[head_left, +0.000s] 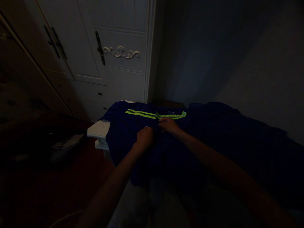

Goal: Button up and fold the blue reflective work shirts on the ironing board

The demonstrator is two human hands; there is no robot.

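A dark blue shirt (133, 133) with neon yellow-green stripes (142, 113) near its top lies spread over a white surface (99, 129) in a dim room. Both of my hands rest on the cloth just below the stripes. My left hand (144, 136) is curled, knuckles up, fingers tucked into the fabric. My right hand (169, 125) lies close beside it, fingers bent and pinching the cloth near the stripes. The fingertips of both hands are partly hidden in folds.
A white wardrobe (118, 63) with dark handles and a carved ornament stands behind the surface. A dark floor with a pale bundle (66, 144) lies to the left. More dark blue fabric (237, 139) spreads to the right, against a bare wall.
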